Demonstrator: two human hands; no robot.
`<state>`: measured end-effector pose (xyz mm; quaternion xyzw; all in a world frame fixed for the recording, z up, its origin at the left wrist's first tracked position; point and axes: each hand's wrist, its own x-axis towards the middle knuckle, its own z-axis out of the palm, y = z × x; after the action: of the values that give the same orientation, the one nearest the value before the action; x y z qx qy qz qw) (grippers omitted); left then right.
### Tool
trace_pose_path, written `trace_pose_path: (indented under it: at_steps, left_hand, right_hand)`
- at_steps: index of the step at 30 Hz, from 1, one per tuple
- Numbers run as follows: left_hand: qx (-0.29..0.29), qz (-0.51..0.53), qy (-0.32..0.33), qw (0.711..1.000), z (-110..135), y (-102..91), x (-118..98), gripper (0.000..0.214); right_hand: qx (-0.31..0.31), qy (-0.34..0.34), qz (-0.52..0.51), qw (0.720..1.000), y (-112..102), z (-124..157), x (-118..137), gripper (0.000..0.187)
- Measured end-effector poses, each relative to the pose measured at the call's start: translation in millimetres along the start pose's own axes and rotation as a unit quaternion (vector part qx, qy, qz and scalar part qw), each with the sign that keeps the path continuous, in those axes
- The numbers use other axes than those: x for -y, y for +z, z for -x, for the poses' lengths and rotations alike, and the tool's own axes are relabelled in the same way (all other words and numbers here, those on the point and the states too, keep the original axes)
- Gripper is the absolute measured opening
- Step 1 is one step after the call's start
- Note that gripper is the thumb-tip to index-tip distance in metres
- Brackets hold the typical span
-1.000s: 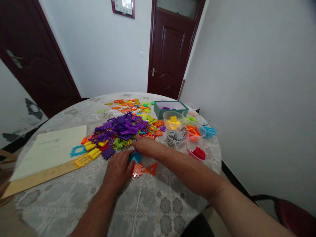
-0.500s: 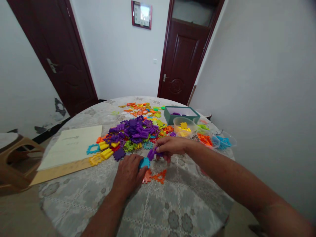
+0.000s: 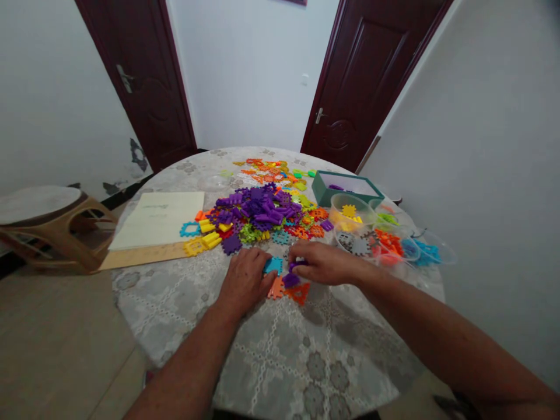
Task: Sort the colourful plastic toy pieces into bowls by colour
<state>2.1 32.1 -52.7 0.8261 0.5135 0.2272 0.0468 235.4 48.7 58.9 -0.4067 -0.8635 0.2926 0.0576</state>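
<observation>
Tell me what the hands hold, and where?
The right hand pinches a purple piece by its top edge; the left hand grips a blue piece by its left edge.

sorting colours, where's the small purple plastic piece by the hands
Head view, centre: the small purple plastic piece touches the fingers of the right hand, between the blue plastic piece at the left hand and the orange plastic triangle.
</observation>
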Motion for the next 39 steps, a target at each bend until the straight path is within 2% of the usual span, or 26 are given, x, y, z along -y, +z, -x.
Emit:
trace_pose_path:
  at_steps: [2, 6, 10, 14, 16, 19, 21, 23, 25, 27, 30, 32, 34, 36, 39]
  left_hand:
    - [0.003, 0.005, -0.001, 1.000, 0.5, -0.1, -0.1, 0.027]
    - [-0.006, 0.019, 0.006, 1.000, 2.0, -0.8, -0.4, 0.039]
    - [-0.004, 0.027, 0.010, 1.000, 2.2, -2.4, -1.8, 0.044]
    - [0.005, 0.028, 0.008, 1.000, 1.6, -3.8, -2.4, 0.043]
    - [0.006, 0.029, 0.009, 1.000, 1.7, -3.3, -1.6, 0.042]
    - [-0.002, 0.039, 0.019, 0.999, 2.2, -1.3, 0.6, 0.042]
    - [-0.015, 0.054, 0.025, 0.998, 2.3, 0.4, 2.1, 0.045]
    - [-0.032, 0.079, 0.031, 0.996, 2.2, 1.9, 3.2, 0.047]
    - [-0.045, 0.109, 0.043, 0.992, 2.2, 3.2, 4.3, 0.047]
    - [-0.057, 0.139, 0.058, 0.987, 2.5, 5.0, 5.8, 0.048]
    - [-0.079, 0.170, 0.075, 0.979, 2.9, 8.9, 8.8, 0.049]
    - [-0.086, 0.176, 0.083, 0.977, 2.7, 11.1, 10.2, 0.044]
    - [-0.085, 0.173, 0.087, 0.977, 1.9, 11.5, 10.1, 0.032]
    - [-0.090, 0.166, 0.081, 0.979, 0.7, 10.0, 8.9, 0.019]
    - [-0.121, 0.159, 0.053, 0.978, -1.0, 7.2, 7.3, 0.016]
  right_hand:
    - [0.010, -0.019, 0.056, 0.998, 21.3, 1.2, 7.8, 0.011]
    - [0.014, 0.039, 0.081, 0.996, 44.4, 2.8, 6.5, 0.019]
    - [0.000, 0.048, 0.047, 0.998, 48.6, 6.7, 1.2, 0.037]
    - [0.018, 0.063, 0.060, 0.996, 47.9, 12.3, 5.6, 0.027]
    - [0.014, 0.060, 0.071, 0.996, 39.6, 15.5, 8.6, 0.023]
    - [-0.016, 0.055, 0.075, 0.996, 6.1, 16.0, 1.1, 0.023]
    - [-0.050, 0.075, 0.086, 0.992, -29.5, 10.0, -16.9, 0.021]
    - [-0.112, 0.119, 0.117, 0.980, -70.2, -1.2, -43.3, 0.021]
    - [-0.208, 0.198, 0.150, 0.946, -109.3, -13.7, -71.6, 0.024]
    - [-0.290, 0.253, 0.165, 0.908, -140.6, -23.5, -95.2, 0.035]
    - [-0.353, 0.278, 0.177, 0.876, -164.9, -30.4, -114.3, 0.053]
    - [-0.373, 0.281, 0.183, 0.865, -165.1, -31.9, -115.8, 0.054]
    - [-0.375, 0.274, 0.185, 0.866, -154.0, -33.0, -109.3, 0.046]
    - [-0.362, 0.245, 0.184, 0.880, -132.9, -33.0, -95.6, 0.037]
    - [-0.305, 0.151, 0.179, 0.923, -86.7, -28.9, -65.3, 0.032]
